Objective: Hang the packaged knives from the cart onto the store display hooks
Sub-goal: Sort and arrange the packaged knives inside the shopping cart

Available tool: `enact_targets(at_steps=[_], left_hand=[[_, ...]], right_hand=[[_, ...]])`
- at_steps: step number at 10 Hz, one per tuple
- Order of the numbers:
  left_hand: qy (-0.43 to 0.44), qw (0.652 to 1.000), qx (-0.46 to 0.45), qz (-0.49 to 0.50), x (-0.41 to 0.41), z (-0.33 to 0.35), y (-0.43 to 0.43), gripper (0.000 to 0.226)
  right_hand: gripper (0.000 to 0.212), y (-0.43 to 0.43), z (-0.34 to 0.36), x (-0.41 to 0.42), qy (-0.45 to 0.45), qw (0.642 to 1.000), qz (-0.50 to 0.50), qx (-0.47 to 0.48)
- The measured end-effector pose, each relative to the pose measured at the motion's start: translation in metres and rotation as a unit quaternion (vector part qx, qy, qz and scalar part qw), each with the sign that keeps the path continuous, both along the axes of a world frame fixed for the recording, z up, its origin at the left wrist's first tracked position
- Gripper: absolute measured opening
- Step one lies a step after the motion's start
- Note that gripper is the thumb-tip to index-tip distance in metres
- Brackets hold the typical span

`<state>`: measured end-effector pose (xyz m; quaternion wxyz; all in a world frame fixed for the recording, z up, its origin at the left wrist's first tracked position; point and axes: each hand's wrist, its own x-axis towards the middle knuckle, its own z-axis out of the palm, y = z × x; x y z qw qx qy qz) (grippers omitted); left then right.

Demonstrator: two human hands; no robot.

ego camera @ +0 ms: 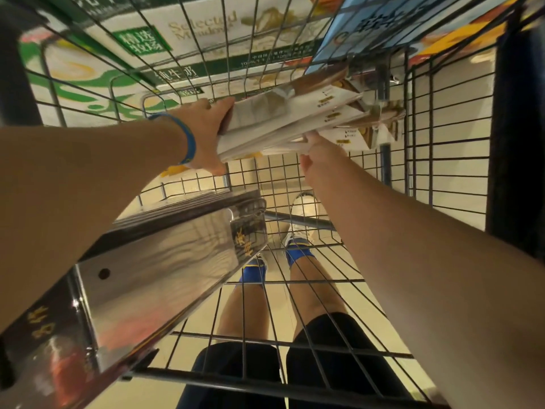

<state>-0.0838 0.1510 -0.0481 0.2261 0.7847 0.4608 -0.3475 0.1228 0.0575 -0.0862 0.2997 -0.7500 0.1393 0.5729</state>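
White-carded, brown-handled packaged knives (283,116) at twelve o'clock are gripped by the left hand (206,137) and propped by the right hand (317,152) (fingers hidden), presumably for joint lifting.

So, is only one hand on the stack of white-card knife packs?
No, the left hand grips one end of the stack of white-card knife packs and the right hand holds its lower edge.

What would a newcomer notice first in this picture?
The left hand and right hand hold a stack of packaged knives inside the wire cart, upper middle. A shiny cleaver blade fills the lower left, and a green-and-white milk box shows through the wire at the top.
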Motion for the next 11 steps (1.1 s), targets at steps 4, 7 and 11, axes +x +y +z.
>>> enact_targets(at_steps=[4, 7, 11], left_hand=[[-0.064, 0.99, 0.122, -0.011, 0.038, -0.012, -0.011, 0.114], [-0.113, 0.981, 0.14, -0.072, 0.059, -0.035, 0.0, 0.121], [-0.118, 0.987, 0.113, 0.007, 0.06, -0.039, -0.031, 0.114]], right_hand=[[0.025, 0.001, 0.017, 0.022, -0.021, 0.978, -0.209, 0.005], [0.041, 0.026, 0.026, 0.025, 0.001, 0.996, -0.091, 0.017], [0.032, 0.027, 0.029, 0.029, -0.03, 0.998, -0.039, 0.031]])
